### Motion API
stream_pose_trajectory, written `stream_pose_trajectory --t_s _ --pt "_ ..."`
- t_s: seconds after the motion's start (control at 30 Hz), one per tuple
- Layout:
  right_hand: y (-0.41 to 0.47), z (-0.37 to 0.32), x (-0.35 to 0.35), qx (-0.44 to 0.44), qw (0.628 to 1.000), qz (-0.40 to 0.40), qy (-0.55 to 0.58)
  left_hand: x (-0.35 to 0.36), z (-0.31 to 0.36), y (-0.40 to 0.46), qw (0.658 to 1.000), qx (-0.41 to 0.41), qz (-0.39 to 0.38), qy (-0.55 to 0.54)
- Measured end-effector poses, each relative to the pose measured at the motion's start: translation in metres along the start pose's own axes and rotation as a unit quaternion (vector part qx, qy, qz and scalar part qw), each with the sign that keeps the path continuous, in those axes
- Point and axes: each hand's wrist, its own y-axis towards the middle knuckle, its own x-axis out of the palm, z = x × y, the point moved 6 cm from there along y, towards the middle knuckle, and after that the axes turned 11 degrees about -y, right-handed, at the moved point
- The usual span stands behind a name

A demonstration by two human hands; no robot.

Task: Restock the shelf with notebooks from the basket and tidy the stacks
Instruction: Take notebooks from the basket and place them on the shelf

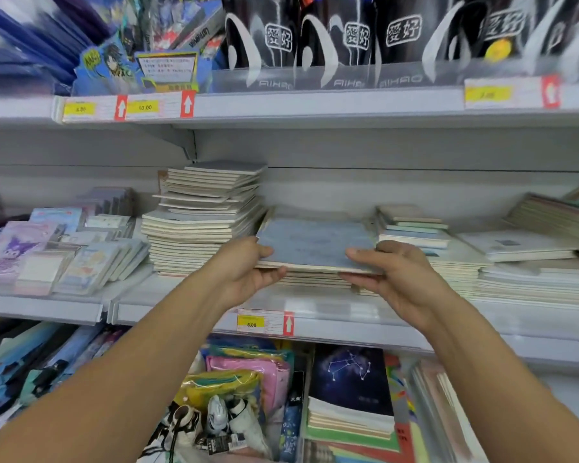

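Both hands (pixel 318 272) grip blue notebooks (pixel 315 243); white shop shelf (pixel 348 315).

You hold a thin bundle of notebooks (pixel 315 245) — pale blue cover up — flat over the low middle stack (pixel 315 280) on the shelf (pixel 348 317), beside a taller, uneven stack (pixel 204 218).

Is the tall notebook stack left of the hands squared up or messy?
Messy. The tall stack has notebooks jutting out at differing angles, edges unaligned, and its upper part sits offset from the lower.

Two bare forearms, sleeveless, hands (pixel 248 265) without rings
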Motion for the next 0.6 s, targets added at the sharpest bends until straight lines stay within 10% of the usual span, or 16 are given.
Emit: stream_pose_trajectory --t_s 0.33,0.6 --pt "0.054 0.018 -0.011 -0.088 0.955 0.138 -0.249 0.005 -0.004 0.013 0.993 0.074 0.056 0.069" --pt "0.059 0.027 0.002 -0.165 0.702 0.260 -0.642 -0.052 -0.012 -0.038 0.905 0.157 -0.014 0.396"
